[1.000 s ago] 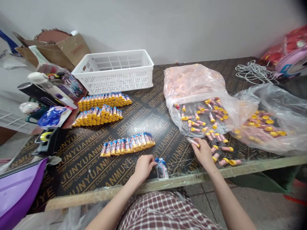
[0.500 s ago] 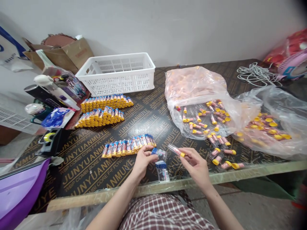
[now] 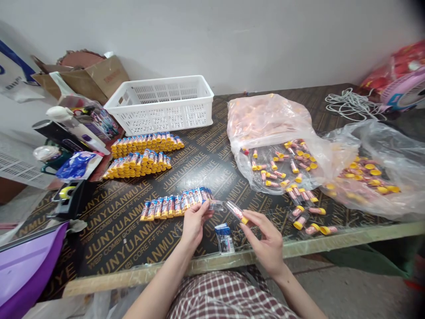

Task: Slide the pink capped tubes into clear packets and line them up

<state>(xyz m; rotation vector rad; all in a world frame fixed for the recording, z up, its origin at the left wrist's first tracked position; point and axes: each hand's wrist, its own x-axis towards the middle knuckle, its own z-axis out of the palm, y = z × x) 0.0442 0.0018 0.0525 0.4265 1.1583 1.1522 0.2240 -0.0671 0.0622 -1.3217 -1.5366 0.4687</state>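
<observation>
Between the thumb and fingers of my left hand (image 3: 195,221) is a thin clear plastic label sleeve (image 3: 217,205), seen nearly edge-on. My right hand (image 3: 265,239) pinches a clear tube (image 3: 235,210) by its yellow-capped end, its other end tilted up toward the sleeve. A small gap seems to separate tube and sleeve. Below them, by the table edge, lies a stack of blue-topped printed sleeves (image 3: 226,239). Just beyond my left hand runs a row of labelled tubes (image 3: 171,206) with yellow ends. Several unlabelled yellow-capped tubes (image 3: 300,221) lie loose to the right of my right hand.
Piled labelled tubes (image 3: 139,164) sit before a white plastic basket (image 3: 166,113). Clear bags of tubes (image 3: 270,117) spread across the right side, with a coiled cable (image 3: 348,104) and pink fan (image 3: 401,91) behind. A tape dispenser (image 3: 71,199) and purple bin (image 3: 29,270) stand left.
My left hand has lifted the sleeve off the stack and turned it toward the tube. My right hand has shifted slightly left and down with the tube.
</observation>
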